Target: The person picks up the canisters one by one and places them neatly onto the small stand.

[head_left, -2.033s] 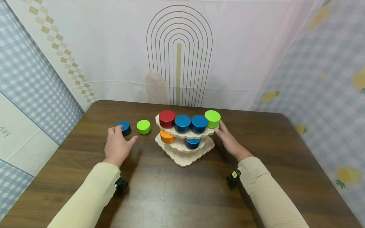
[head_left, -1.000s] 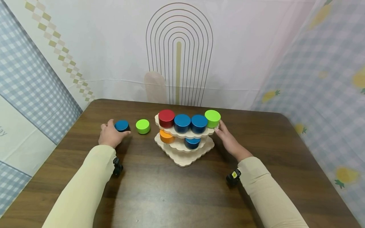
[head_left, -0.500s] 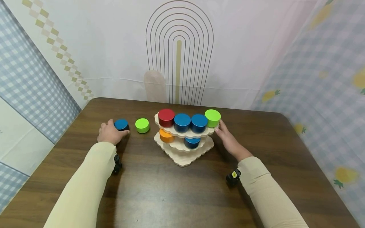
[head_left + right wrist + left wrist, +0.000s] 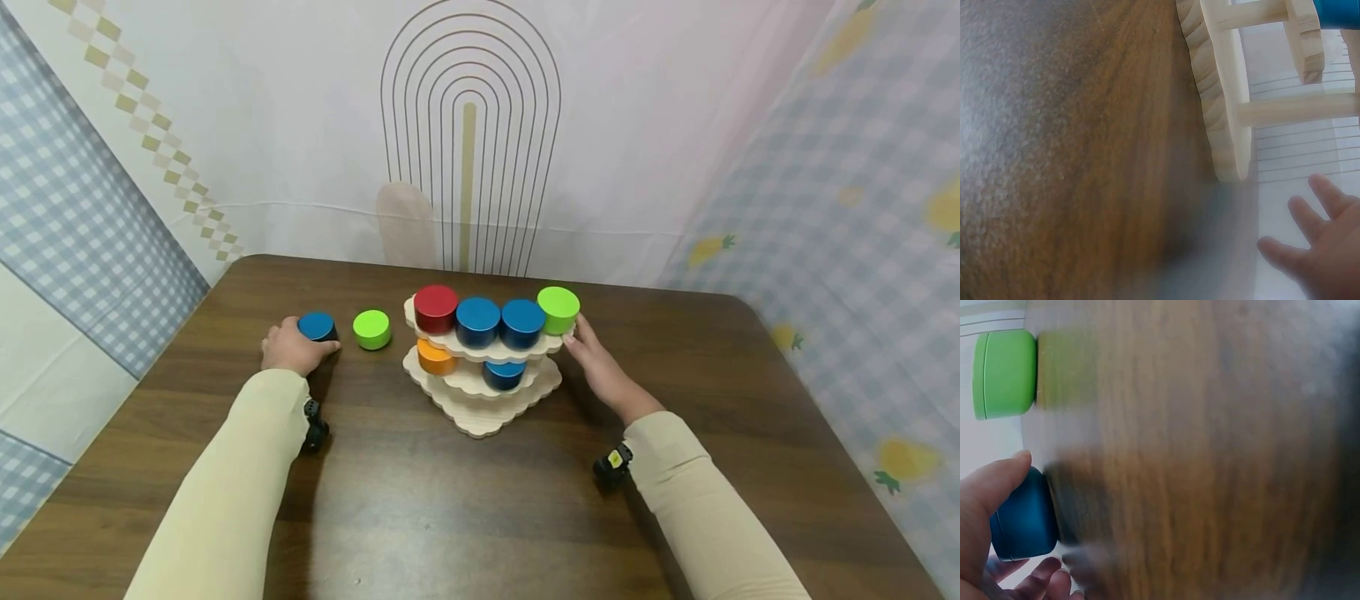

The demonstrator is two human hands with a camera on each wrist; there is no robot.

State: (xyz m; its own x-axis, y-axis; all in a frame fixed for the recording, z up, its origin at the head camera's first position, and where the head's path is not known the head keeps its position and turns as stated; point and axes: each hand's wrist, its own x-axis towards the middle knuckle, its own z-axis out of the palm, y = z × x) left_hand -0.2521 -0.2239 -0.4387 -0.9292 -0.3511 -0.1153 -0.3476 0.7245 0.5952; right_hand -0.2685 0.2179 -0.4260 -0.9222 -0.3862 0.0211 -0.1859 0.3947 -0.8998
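Observation:
At the table's left, my left hand (image 4: pixel 288 348) holds a small round blue tin (image 4: pixel 318 323), thumb on the near side and fingers round the far side. In the left wrist view the thumb presses the tin's side, and the tin stands on the table. A lime green tin (image 4: pixel 372 330) stands just right of it. My right hand (image 4: pixel 603 367) touches the right corner of a tiered wooden stand (image 4: pixel 480 421), its fingers fairly straight in the right wrist view. On the top tier are a red tin (image 4: pixel 436 310), two blue tins (image 4: pixel 477 323) and a green tin (image 4: pixel 558 311).
An orange tin (image 4: pixel 436 358) and another blue tin (image 4: pixel 503 375) sit on the stand's middle tier. The stand is on a dark wooden table (image 4: pixel 450 517). A patterned cloth (image 4: pixel 315 125) hangs behind it.
My left hand has moved left and settled round the blue tin; its fingers were over the tin's top before. The right hand has stayed at the stand. The view has shifted slightly.

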